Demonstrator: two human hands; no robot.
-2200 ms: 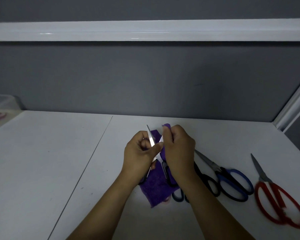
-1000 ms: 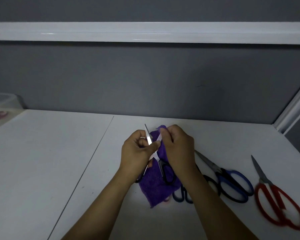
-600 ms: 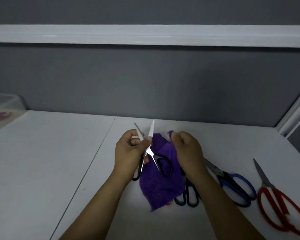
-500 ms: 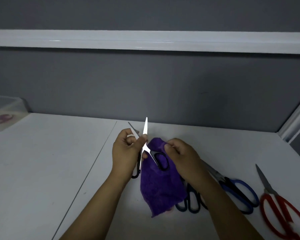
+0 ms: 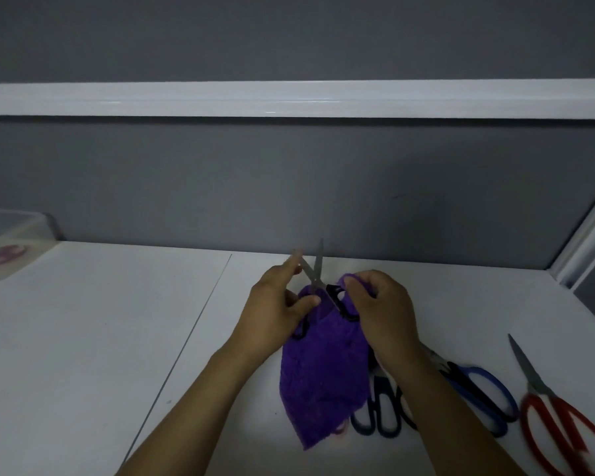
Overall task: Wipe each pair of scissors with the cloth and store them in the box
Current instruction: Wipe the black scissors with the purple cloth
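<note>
From the head view, the left hand [image 5: 277, 312] holds a pair of black-handled scissors [image 5: 316, 281] just above the white worktop [image 5: 100, 338]. Its thumb and fingers [image 5: 287, 273] pinch the pair near the pivot, one finger lying along a blade. The blades stand apart in a narrow V, tips pointing away toward the grey partition [image 5: 289, 183]. One black handle loop shows below the left palm and the other lies against the right hand [image 5: 383, 316]. The right hand's fingers [image 5: 366, 288] are curled and pinch the upper edge of the purple cloth [image 5: 323, 372], right beside that loop. The cloth hangs down from the hands behind the scissors, its lower end on the worktop. Partly under the right forearm lies a dark-handled pair [image 5: 378, 413], with the blue-handled scissors [image 5: 481, 389] next to it and the red-handled scissors [image 5: 564, 431] further right. Well apart at the far left edge stands the translucent box [image 5: 31, 231], holding a blurred pinkish pair [image 5: 4, 254]. A white rail [image 5: 289, 97] runs across the partition.
</note>
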